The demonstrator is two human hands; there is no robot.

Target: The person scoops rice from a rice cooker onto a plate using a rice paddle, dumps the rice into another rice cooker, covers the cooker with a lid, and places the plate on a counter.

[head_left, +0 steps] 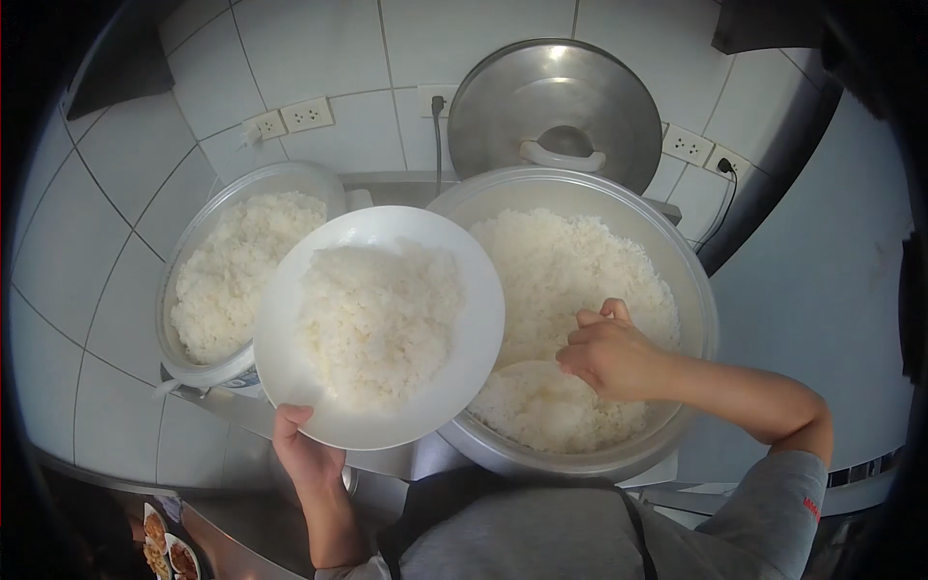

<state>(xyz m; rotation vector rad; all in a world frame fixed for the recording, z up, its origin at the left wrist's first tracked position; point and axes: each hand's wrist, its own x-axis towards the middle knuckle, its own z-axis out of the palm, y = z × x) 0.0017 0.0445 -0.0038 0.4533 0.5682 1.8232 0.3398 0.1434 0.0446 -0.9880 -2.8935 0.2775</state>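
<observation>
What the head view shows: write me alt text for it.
The left hand holds a white plate of rice while the right hand reaches into a large pot of rice. A smaller rice-filled pot stands at left.

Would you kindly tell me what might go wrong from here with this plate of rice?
The left hand holds the plate near one edge, so the mounded rice might tip it and spill.

The right hand reaches into the large pot, so the forearm might brush its rim.

The metal lid stands on edge behind that pot and might slip if bumped.
</observation>
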